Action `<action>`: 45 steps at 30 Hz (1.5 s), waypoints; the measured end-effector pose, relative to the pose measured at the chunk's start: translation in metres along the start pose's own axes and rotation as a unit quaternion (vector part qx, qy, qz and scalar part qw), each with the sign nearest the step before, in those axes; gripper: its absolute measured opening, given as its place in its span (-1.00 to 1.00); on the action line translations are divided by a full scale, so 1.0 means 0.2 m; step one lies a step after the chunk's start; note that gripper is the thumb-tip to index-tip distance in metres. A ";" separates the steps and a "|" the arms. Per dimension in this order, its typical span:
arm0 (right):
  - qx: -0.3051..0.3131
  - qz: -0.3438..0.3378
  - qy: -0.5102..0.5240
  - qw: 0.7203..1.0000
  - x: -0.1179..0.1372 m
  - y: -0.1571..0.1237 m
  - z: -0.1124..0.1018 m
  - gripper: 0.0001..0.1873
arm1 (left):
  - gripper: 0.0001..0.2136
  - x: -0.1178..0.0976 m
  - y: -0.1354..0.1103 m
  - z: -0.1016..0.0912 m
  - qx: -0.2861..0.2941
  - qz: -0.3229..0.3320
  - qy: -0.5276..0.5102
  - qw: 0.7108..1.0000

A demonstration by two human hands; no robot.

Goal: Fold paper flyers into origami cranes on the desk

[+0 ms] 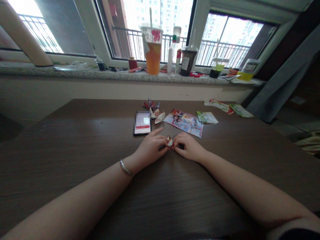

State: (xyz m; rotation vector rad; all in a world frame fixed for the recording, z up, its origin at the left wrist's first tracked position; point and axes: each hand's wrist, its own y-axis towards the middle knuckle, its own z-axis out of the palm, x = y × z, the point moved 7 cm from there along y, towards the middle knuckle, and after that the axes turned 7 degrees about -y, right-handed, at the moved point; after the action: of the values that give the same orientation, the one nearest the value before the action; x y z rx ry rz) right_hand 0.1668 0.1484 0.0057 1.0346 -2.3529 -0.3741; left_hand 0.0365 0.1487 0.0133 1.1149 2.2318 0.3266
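Between my two hands is a small folded piece of printed paper [170, 142], white with red and yellow. My left hand [151, 146], with a silver bangle at the wrist, pinches its left side between thumb and fingers, the index finger stretched out forward. From the other side, the thumb and fingertips of my right hand [188, 146] pinch its right edge. A phone [142, 123] with a lit screen lies just beyond my left hand. Beside it are crumpled or folded paper pieces [158, 115], and a colourful printed sheet [185, 122] lies flat beyond my right hand.
Small stacked printed papers [207, 117] and further strips [220, 106] lie at the table's [75, 133] far right. On the windowsill [100, 74] stand a large cup of orange drink [153, 56], a dark drink cup [188, 61], bottles [172, 55] and a yellow-liquid container [247, 71].
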 end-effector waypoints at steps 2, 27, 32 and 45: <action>0.002 0.001 -0.006 1.000 0.01 0.00 -0.01 -0.90 | -0.91 0.00 0.00 0.00 0.011 -0.005 -0.001 1.000; 0.011 0.093 -0.054 0.994 -0.10 0.03 0.05 -0.79 | -0.90 0.12 0.03 0.05 0.000 -0.110 -0.053 0.993; 0.023 0.120 -0.066 0.990 -0.13 0.04 0.06 -0.81 | -0.89 0.11 0.03 0.04 -0.004 -0.129 -0.060 0.990; 0.022 0.162 -0.060 0.985 -0.14 0.04 0.05 -0.81 | -0.81 0.10 0.02 0.04 -0.021 -0.106 -0.126 0.986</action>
State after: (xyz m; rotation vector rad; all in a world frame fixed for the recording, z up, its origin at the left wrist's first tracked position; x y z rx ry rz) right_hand 0.1727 0.1749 -0.0097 0.6462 -2.5924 -0.2678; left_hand 0.0358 0.1673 0.0006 0.8352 2.0827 0.1336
